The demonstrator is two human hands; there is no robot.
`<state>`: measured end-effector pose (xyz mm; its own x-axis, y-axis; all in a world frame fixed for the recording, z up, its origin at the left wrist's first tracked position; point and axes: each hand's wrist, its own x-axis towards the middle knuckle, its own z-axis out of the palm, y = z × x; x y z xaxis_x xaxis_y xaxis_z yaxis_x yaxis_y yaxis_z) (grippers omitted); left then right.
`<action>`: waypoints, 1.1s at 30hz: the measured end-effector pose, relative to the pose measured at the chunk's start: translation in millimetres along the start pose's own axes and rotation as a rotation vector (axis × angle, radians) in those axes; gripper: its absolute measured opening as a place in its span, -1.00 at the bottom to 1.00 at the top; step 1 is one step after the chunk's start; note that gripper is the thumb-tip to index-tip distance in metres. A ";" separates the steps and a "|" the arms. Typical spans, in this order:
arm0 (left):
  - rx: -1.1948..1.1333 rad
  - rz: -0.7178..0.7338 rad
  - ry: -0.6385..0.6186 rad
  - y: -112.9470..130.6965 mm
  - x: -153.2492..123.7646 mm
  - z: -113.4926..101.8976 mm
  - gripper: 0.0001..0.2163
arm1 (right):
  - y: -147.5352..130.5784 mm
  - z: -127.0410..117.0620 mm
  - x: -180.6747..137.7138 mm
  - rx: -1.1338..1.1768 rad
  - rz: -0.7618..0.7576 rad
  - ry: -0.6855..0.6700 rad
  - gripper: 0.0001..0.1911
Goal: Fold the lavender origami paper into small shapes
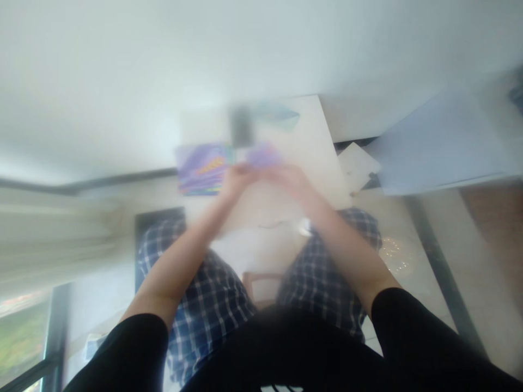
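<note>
My left hand [239, 178] and my right hand [289, 178] meet over the middle of a small white table [322, 158]. Between their fingertips is a small flat purple piece [265, 156], too blurred to name its kind. Both hands look closed on its near edge, though the fingers are smeared. Just left of my left hand lies a flat purple sheet [200, 170] with an orange and yellow pattern. A dark, blocky object [242, 128] stands beyond the hands. Behind them, a pale teal flat item [278, 115] rests near the table's far side.
A white wall [245, 49] rises behind the table. At the right are a large pale panel [441, 147] and a smaller white piece [357, 166]. My knees in checked trousers [212, 288] flank the table's near side. A window [24, 332] shows at the lower left.
</note>
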<state>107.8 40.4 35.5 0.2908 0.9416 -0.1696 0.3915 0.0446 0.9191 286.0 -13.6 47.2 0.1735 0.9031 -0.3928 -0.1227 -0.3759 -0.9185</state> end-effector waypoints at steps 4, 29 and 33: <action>-0.014 -0.031 -0.002 0.7 3.7 1.1 -0.80 | -0.4 -1.8 4.3 -0.017 -0.039 0.001 -0.90; 0.115 -0.169 -0.051 -11.7 3.2 15.2 -0.80 | 15.9 -24.2 36.3 0.164 -0.280 0.258 -0.74; 0.113 -0.150 -0.063 -13.9 2.6 11.3 -0.76 | 6.2 -33.6 34.2 0.117 -0.278 0.172 -0.65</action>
<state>113.0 38.5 18.3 0.2751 0.9042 -0.3266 0.5287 0.1414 0.8369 324.0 7.9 26.6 0.3769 0.9157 -0.1395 -0.1575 -0.0850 -0.9838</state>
